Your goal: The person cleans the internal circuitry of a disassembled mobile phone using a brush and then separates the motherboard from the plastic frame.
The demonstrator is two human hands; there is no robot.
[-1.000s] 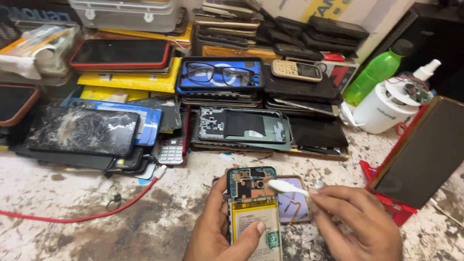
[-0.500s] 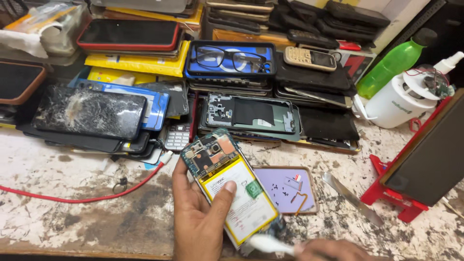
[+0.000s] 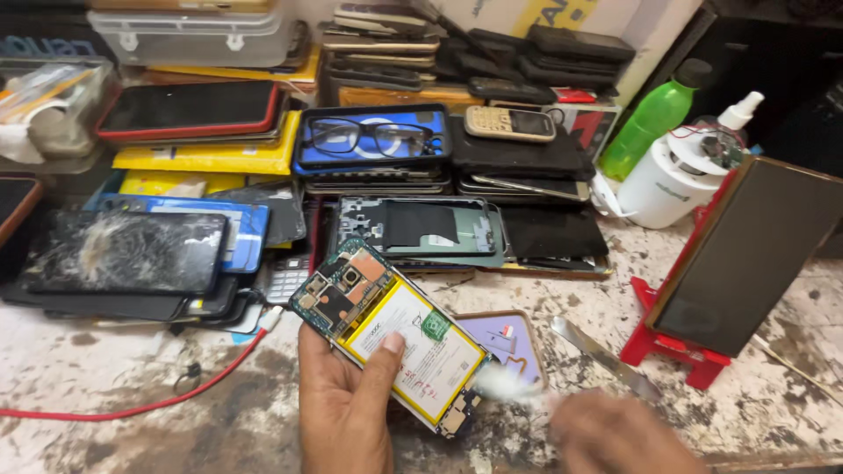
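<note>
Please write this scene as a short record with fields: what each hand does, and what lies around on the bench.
left hand: holds an opened phone, thumb on its battery
right hand: blurred, holds a white brush at the phone's lower end
behind the phone: a back cover and a metal blade on the bench
farther back: stacked phones, glasses, green bottle
right side: phone on a red stand

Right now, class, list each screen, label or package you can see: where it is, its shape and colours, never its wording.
Battery label: white, yellow-edged rectangle on the opened phone in the left hand.
Cracked screen: dark, shattered, far left.
Red-framed screen: black, on the yellow package.
Keypad phone: beige, small screen, centre back.
Propped screen: dark, on the red stand, right.
</note>
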